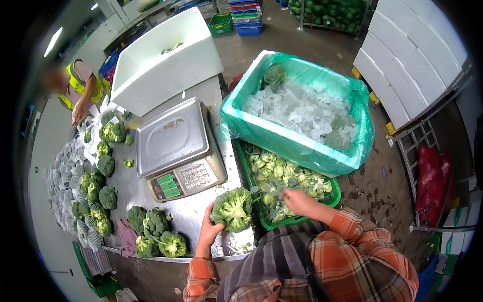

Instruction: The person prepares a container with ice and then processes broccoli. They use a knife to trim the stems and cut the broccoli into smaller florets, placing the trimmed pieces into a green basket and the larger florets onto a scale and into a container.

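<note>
My left hand (208, 229) grips a large broccoli head (232, 207) at the right front of the metal table, its pale cut stalks turned up. My right hand (298, 202) is beside it, over a green crate (266, 224) filled with pale stem pieces and leaf trimmings (274, 171). Its fingers are closed near some grey-green leaf bits; whether they hold any is hidden. To the left of my left hand, several broccoli heads (157, 222) lie in a cluster next to a mauve cloth (127, 237).
A scale (171, 127) stands mid-table, with a white foam box (161, 75) behind it. A green-lined box (302, 143) of ice and broccoli stands above the crate. Net-sleeved broccoli (68, 176) piles up at left, near another person (83, 85). White boxes (407, 60) are stacked at right.
</note>
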Tool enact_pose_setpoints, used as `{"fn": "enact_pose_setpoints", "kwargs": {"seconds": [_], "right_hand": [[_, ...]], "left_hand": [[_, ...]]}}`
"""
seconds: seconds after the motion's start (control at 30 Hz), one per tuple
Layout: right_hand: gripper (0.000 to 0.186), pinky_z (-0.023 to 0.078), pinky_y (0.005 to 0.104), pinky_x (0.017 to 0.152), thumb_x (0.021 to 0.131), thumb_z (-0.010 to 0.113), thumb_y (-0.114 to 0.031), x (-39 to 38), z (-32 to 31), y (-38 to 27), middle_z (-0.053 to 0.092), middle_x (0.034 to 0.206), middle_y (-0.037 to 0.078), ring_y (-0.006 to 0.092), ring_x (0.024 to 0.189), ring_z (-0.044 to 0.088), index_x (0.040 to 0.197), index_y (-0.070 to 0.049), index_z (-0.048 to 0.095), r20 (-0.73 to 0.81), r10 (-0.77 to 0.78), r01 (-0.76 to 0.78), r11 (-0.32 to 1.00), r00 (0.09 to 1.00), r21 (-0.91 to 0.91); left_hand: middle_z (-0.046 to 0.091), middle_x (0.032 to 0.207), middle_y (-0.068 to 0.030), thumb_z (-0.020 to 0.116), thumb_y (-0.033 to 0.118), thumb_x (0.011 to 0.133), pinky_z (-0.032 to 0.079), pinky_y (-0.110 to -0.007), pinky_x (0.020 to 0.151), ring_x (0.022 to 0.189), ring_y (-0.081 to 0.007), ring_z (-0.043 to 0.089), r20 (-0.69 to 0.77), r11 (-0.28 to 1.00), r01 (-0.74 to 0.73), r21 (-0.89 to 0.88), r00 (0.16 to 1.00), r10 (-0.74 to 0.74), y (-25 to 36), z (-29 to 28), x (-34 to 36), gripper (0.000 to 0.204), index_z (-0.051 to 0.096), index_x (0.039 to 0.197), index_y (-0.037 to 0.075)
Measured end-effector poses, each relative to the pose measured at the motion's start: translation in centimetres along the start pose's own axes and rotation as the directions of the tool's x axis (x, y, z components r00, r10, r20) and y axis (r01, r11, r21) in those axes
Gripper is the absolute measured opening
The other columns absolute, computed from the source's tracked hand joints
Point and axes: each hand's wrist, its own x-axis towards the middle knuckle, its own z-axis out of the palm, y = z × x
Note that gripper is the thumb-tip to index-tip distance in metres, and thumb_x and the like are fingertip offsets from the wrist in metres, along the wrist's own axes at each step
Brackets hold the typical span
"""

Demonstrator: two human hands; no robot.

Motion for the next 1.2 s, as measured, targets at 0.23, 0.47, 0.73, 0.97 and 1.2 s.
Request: {"fn": "enact_pose_setpoints", "kwargs": {"seconds": [0.23,0.47,0.73,0.97,1.2], "right_hand": [[0.019,0.047,0.0464,0.058,0.08,0.048,-0.006,-1.3,2.4,-0.5,0.061,0.07,0.019,0.0364,0.065,0.06,0.098,-0.004,0.055,0.22,-0.247,0.301,0.918,0.944,-0.259],[0.018,0.048,0.0462,0.058,0.079,0.055,-0.008,1.9,2.9,9.3,0.061,0.076,0.021,0.0388,0.068,0.059,0.096,-0.002,0.053,0.074,0.236,-0.157,0.817,0.969,-0.554],[0.018,0.046,0.0496,0.062,0.085,0.054,-0.017,1.7,0.8,10.2,0.058,0.07,0.025,0.0434,0.068,0.057,0.085,0.001,0.052,-0.187,0.007,-0.053,0.969,0.982,-0.242],[0.02,0.048,0.0439,0.065,0.079,0.055,-0.016,1.2,3.2,9.8,0.061,0.074,0.021,0.0391,0.072,0.06,0.095,-0.003,0.058,-0.077,-0.081,0.062,0.974,0.994,-0.218],[0.018,0.047,0.0439,0.061,0.081,0.055,-0.016,0.9,4.1,12.3,0.061,0.07,0.02,0.037,0.066,0.06,0.093,-0.003,0.057,-0.065,-0.009,-0.004,0.98,0.998,-0.201]], "left_hand": [[0.044,0.128,-0.0105,0.065,-0.005,0.056,0.033,-0.031,0.102,0.123,-0.0225,0.04,0.038,0.957,-0.168,0.235,0.986,0.164,0.6,2.1,-0.2,0.08,0.038,0.131,0.005],[0.049,0.119,-0.0131,0.066,0.001,0.059,0.044,-0.034,0.09,0.111,-0.0258,0.049,0.005,0.785,-0.283,0.551,0.942,0.336,1.4,4.1,-0.2,0.068,0.044,0.122,0.004],[0.056,0.104,-0.0097,0.06,0.012,0.076,0.052,-0.031,0.073,0.093,-0.0202,0.058,-0.42,0.818,-0.4,-0.413,0.881,0.219,9.0,-1.4,6.7,0.042,0.047,0.115,0.001],[0.049,0.113,-0.0149,0.07,0.03,0.076,0.054,-0.032,0.063,0.095,-0.0208,0.054,-0.597,0.961,-0.242,-0.137,0.794,0.115,14.1,-7.0,12.5,0.067,0.035,0.126,0.0],[0.051,0.107,-0.0076,0.061,0.018,0.085,0.053,-0.029,0.067,0.086,-0.0139,0.053,-0.645,0.921,-0.389,0.028,0.697,0.314,6.8,-7.6,5.4,0.035,0.046,0.113,0.001]]}}
